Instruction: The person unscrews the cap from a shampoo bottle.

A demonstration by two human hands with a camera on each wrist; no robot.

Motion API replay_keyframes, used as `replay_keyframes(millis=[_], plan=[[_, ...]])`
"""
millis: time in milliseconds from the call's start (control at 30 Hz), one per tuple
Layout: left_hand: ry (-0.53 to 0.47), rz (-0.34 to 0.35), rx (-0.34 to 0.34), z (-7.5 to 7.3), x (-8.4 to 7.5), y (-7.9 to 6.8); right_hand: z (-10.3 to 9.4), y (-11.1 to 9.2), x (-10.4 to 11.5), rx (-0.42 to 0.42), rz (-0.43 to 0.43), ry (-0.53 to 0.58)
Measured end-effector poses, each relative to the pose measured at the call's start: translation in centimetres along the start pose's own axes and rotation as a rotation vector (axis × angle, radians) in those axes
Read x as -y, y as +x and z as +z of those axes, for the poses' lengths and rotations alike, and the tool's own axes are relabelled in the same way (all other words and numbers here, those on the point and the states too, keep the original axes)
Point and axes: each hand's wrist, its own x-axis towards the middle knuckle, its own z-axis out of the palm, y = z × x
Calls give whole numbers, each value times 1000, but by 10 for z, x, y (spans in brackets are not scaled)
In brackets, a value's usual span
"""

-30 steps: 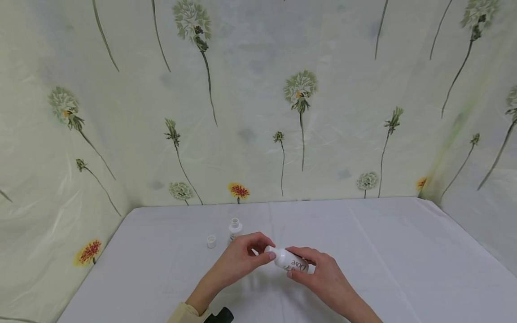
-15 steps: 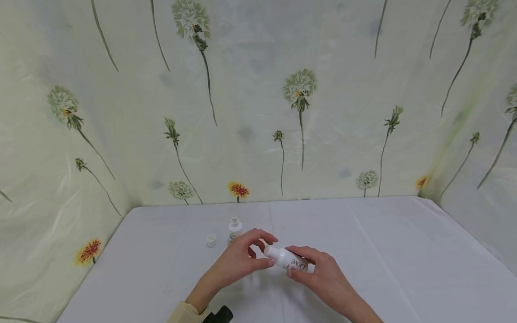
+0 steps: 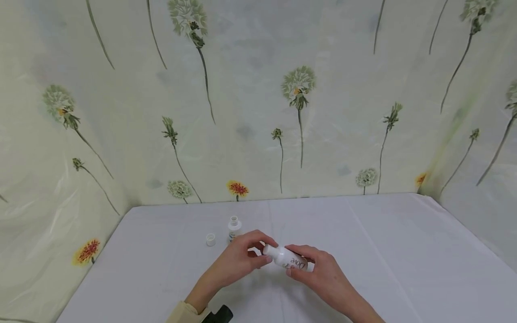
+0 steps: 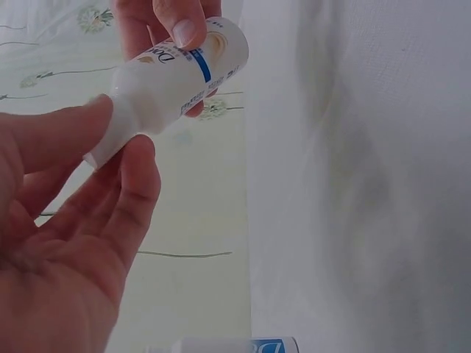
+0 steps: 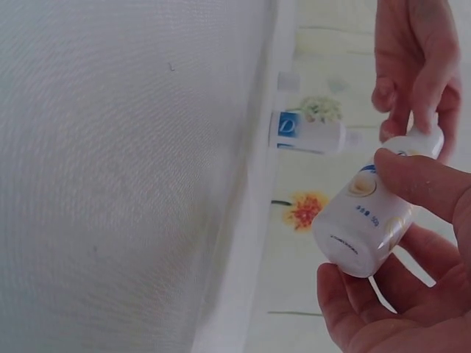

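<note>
A white Dove bottle is held tilted above the table, its base toward the right. My right hand grips the body, with the thumb on the near side and the fingers across the other. At the bottle's upper left end, my left hand pinches the white cap between thumb and fingers. The right wrist view shows the bottle's round base and printed label. Part of the body is hidden behind the right fingers.
A second white bottle stands uncapped behind the left hand, partly hidden by it. Left of that bottle, a loose white cap lies on the white-covered table. A flower-printed curtain hangs behind the table.
My left fingers spread away from the cap half a second ago and now close on it again. The right hand keeps its grip on the bottle. The head view has shifted slightly.
</note>
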Motion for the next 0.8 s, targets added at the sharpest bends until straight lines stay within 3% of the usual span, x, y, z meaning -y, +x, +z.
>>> replay_keyframes(millis=[367, 600, 800], plan=[[36, -44, -41, -1, 0, 1, 0, 0, 0, 8, -24, 3], [40, -3, -40, -2, 2, 0, 0, 2, 1, 2, -19, -13], [28, 67, 11, -4, 0, 1, -1, 1, 1, -1, -12, -17]])
